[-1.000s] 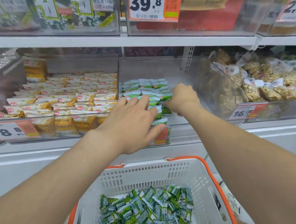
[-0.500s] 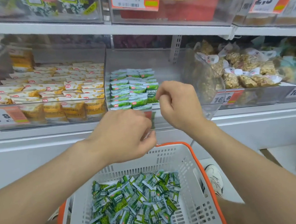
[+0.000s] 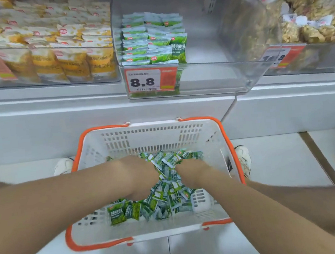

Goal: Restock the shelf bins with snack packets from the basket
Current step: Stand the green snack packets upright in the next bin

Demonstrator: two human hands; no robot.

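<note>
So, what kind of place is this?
Most likely a supermarket snack aisle: a clear shelf bin holds rows of green snack packets, a price tag reading 8.8 hangs on its front, and a white shopping basket with orange handles stands on the floor.

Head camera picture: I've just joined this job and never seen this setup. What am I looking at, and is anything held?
No machine here: a person works with two bare hands. The single camera is worn on the head, looking forward and down. Below is a white basket with an orange rim, holding loose green packets. The left hand and right hand are both dug into that pile; the fingers are hidden, so I cannot tell whether either grip has closed on anything. Above, the clear middle bin holds neat rows of matching packets on its left side, behind the 8.8 price tag; its right side is bare. Yellow packets fill the bin left of it.
</note>
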